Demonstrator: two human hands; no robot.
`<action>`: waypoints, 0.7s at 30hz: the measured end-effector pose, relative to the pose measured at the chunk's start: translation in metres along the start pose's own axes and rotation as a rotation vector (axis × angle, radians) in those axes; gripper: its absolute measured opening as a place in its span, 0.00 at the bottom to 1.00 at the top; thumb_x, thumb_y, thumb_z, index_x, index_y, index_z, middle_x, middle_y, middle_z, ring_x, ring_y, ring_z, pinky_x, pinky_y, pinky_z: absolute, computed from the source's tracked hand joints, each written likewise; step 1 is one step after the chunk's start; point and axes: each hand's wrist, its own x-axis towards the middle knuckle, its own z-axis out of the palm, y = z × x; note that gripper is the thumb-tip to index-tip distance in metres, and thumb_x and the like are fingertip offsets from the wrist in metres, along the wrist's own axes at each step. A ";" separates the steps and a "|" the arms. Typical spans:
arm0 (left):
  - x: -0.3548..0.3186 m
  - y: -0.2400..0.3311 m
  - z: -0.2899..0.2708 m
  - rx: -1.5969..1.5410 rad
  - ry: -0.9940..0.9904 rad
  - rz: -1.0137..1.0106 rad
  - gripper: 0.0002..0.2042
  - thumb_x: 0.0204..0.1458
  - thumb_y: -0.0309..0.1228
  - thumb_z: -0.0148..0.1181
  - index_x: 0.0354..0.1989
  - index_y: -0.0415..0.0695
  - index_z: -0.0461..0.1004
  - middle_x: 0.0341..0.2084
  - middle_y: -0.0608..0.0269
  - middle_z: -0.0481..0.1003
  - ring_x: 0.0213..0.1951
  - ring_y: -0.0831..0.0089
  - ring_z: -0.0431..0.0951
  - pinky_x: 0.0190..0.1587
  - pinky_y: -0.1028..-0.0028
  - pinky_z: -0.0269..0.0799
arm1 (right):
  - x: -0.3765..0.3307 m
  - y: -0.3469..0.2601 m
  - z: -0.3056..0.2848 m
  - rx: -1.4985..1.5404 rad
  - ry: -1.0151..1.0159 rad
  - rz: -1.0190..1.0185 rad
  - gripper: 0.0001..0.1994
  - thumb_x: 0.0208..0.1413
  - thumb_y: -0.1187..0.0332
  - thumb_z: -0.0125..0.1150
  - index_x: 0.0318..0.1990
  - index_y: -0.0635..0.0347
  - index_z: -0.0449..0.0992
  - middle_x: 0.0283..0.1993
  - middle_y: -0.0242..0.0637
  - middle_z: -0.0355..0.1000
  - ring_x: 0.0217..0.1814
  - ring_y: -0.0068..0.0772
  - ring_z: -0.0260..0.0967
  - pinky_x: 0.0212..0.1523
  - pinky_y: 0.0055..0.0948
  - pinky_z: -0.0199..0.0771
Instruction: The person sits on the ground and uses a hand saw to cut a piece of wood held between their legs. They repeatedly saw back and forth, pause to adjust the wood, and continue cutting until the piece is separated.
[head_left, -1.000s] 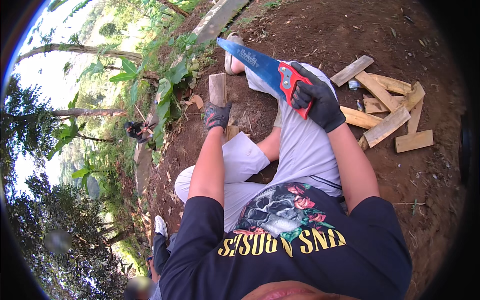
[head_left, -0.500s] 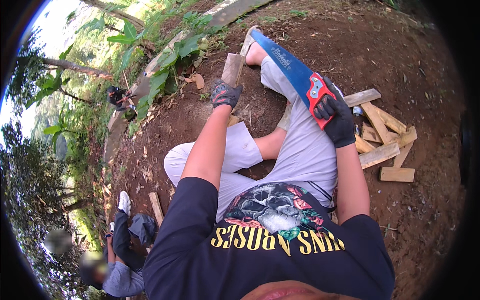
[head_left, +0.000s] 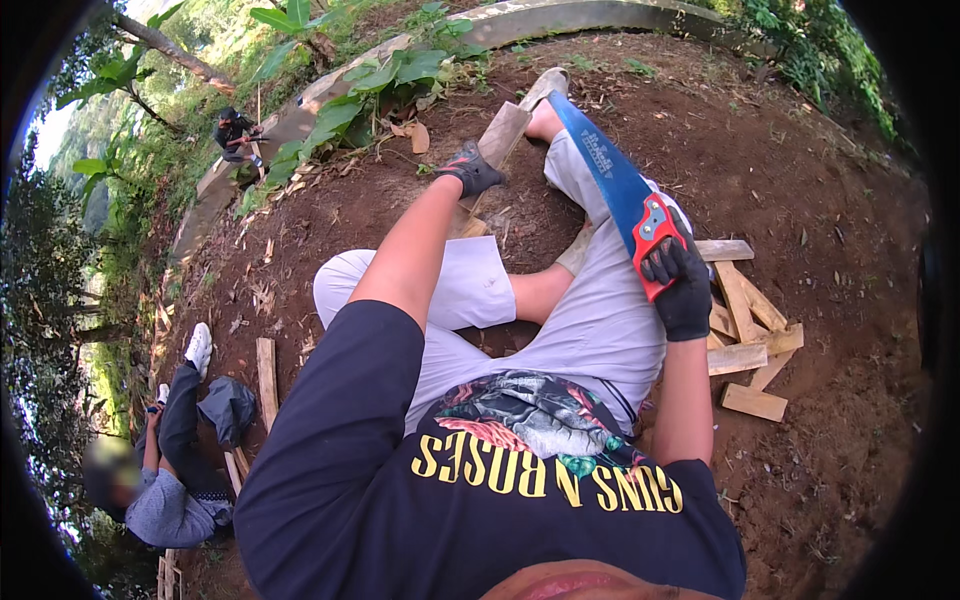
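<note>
My hands apart: right hand clamped on saw, tip toward 11 o'clock; left hand over board at 12, grip unclear. Best: board steady, teeth off leg.

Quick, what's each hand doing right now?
Left hand: on a wooden board; whether its grip is closed can't be told.
Right hand: closed, holding a red-handled handsaw.

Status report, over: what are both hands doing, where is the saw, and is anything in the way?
Left hand on board. Right hand gripping saw, blade off board. Right leg behind blade in view, possibly in the way.
</note>
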 end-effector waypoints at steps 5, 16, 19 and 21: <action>0.004 0.001 0.000 -0.064 -0.074 0.054 0.61 0.42 0.63 0.76 0.76 0.32 0.53 0.71 0.32 0.66 0.71 0.44 0.71 0.72 0.57 0.69 | -0.100 -0.056 0.018 -0.391 0.128 0.028 0.37 0.58 0.69 0.62 0.76 0.72 0.64 0.47 0.37 0.78 0.47 0.27 0.77 0.53 0.33 0.78; 0.030 -0.027 -0.010 -0.244 -0.316 0.149 0.54 0.46 0.66 0.73 0.79 0.46 0.63 0.73 0.42 0.67 0.69 0.52 0.72 0.72 0.58 0.67 | -0.048 0.028 0.086 -1.535 -0.611 -0.129 0.33 0.56 0.67 0.69 0.72 0.51 0.74 0.52 0.48 0.83 0.44 0.50 0.83 0.47 0.44 0.81; 0.019 0.012 -0.022 0.105 -0.306 0.146 0.61 0.42 0.66 0.76 0.80 0.40 0.57 0.72 0.39 0.67 0.71 0.50 0.71 0.72 0.58 0.67 | 0.010 0.072 0.102 -1.663 -0.680 -0.128 0.34 0.62 0.59 0.65 0.78 0.36 0.67 0.39 0.48 0.82 0.32 0.53 0.79 0.37 0.48 0.80; 0.019 0.011 -0.012 0.086 -0.186 0.028 0.65 0.40 0.66 0.78 0.79 0.33 0.54 0.72 0.36 0.67 0.71 0.49 0.71 0.72 0.58 0.68 | 0.036 0.098 0.107 -1.584 -0.706 -0.188 0.34 0.65 0.57 0.63 0.78 0.31 0.64 0.39 0.49 0.82 0.31 0.54 0.79 0.37 0.50 0.80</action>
